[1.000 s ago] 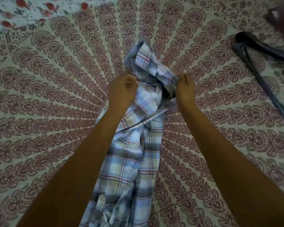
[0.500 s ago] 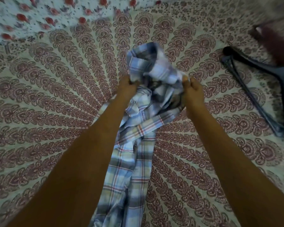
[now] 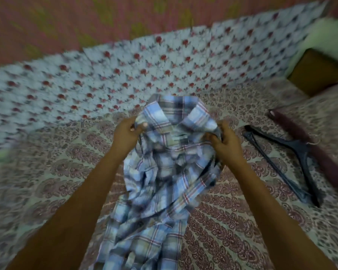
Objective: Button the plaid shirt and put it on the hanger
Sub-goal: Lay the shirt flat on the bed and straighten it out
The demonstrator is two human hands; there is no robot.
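A blue, grey and red plaid shirt point(image 3: 164, 172) hangs crumpled in front of me over the patterned bedspread, collar at the top. My left hand point(image 3: 126, 134) pinches the shirt's upper left edge by the collar. My right hand point(image 3: 225, 145) grips the upper right edge, fingers curled into the cloth. The front of the shirt is bunched and folded, so I cannot see its buttons. A black plastic hanger point(image 3: 293, 162) lies flat on the bed to the right of my right hand, apart from the shirt.
The maroon-patterned bedspread point(image 3: 232, 221) covers the bed. A white sheet with red flowers point(image 3: 105, 75) lies across the far side. A dark maroon object point(image 3: 310, 141) and a brown box point(image 3: 318, 69) sit at the right. A reddish wall rises behind the bed.
Both hands have lifted the shirt's collar end higher and spread it wider. The view has tilted up, showing the flowered sheet and the wall. The hanger has not moved.
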